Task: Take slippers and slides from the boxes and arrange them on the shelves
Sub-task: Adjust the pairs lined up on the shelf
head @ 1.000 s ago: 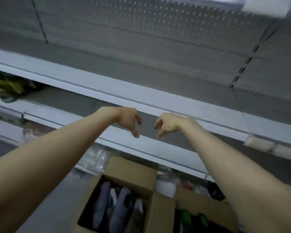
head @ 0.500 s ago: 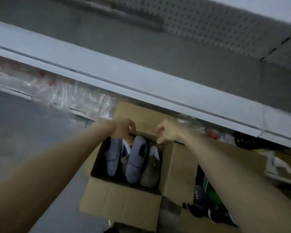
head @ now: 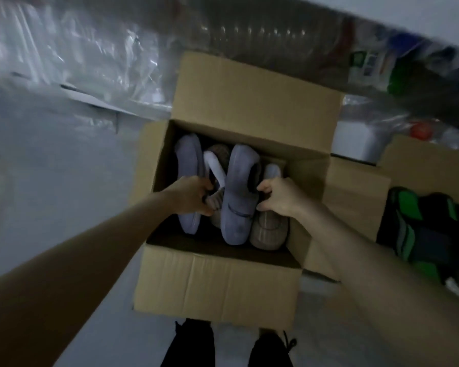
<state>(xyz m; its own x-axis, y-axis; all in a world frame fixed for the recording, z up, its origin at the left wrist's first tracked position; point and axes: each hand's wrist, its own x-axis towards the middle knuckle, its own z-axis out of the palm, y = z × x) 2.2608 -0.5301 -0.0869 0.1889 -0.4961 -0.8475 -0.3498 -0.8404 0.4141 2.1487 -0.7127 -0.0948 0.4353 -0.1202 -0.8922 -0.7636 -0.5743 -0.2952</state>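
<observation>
Box [head: 217, 282] is open on top with flaps out, so straight-down entry is free. Slippers [head: 239, 207] are packed touching side by side. There's a dark free strip [head: 210, 242] at the near wall. Far flap [head: 252, 102] stands up and blocks the back. Second box [head: 355, 207] sits tight on the right, probably touching. Floor [head: 64, 181] on the left is open.

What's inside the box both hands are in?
Blue-grey slippers and tan slippers, packed on edge; left hand and right hand grip among them. Anything beneath, and the box bottom, is covered.
</observation>
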